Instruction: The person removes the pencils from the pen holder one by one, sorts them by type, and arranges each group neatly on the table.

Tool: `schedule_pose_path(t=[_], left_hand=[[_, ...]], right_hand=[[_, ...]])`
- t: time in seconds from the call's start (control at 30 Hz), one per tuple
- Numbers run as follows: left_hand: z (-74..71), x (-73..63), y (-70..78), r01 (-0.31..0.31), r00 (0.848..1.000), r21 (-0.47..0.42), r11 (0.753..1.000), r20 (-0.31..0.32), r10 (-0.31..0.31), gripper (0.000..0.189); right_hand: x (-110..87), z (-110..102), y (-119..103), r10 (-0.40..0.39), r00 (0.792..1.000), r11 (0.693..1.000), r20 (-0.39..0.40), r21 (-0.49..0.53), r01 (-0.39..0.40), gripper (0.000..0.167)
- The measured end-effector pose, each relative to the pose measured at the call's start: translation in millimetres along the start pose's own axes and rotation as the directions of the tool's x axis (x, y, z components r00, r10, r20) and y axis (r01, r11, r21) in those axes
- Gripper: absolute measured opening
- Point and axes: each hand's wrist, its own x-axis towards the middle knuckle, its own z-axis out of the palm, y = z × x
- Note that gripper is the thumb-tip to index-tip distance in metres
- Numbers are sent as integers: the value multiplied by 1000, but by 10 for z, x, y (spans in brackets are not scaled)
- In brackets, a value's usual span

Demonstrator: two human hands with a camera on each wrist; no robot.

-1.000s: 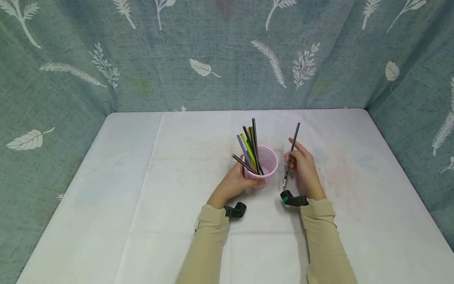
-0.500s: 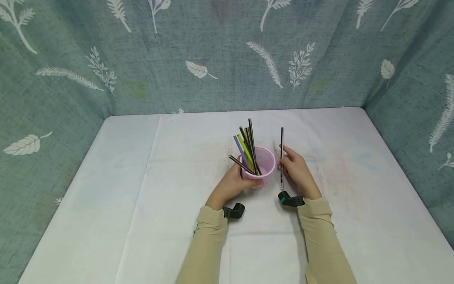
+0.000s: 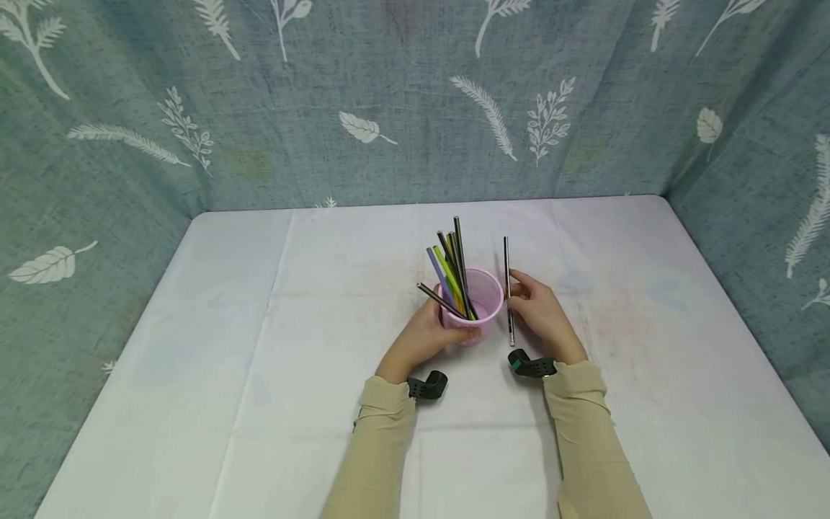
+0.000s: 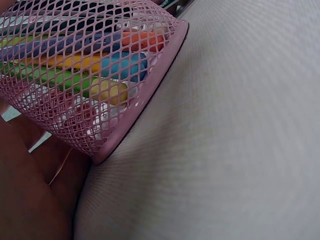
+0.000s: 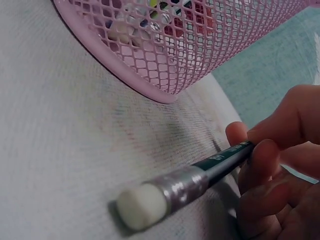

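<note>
A pink mesh pencil cup [image 3: 488, 290] stands near the middle of the table. My left hand [image 3: 421, 335] grips its left side, thumb across the front. Inside it, pencils [image 3: 457, 277] lean to the left, black, purple, green and yellow ones; coloured eraser ends, such as a blue one [image 4: 123, 67], show low down through the mesh in the left wrist view. Just right of the cup, my right hand [image 3: 543, 317] pinches a dark pencil [image 3: 507, 270] between thumb and fingers. Its white eraser [image 5: 142, 206] points down toward the table, apart from the cup.
A white cloth [image 3: 311, 360] with fold lines covers the table. Green leaf-patterned curtains [image 3: 415, 108] enclose its back and sides. Black wrist cameras [image 3: 428, 385] sit at both sleeve cuffs.
My right hand has brought its pencil leftward, closer to the cup, and the pencil's slant has turned from rightward to slightly leftward at its top. The left hand keeps its hold on the cup.
</note>
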Motion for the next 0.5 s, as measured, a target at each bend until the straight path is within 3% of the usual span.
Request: schedule_pose_path(t=[0.1,0.3,0.5], left_hand=[[4,-2,29,1,1000,-14,1000,4,-1,80],[1,-54,273,32,999,-26,999,27,-31,77],[-1,-74,367,50,998,13,999,28,-50,75]], right_hand=[[13,-1,16,1,1000,1000,7,-1,-1,64],[29,8,38,-10,1000,1000,0,-3,10,65],[36,17,26,-44,999,996,-31,-84,41,66]])
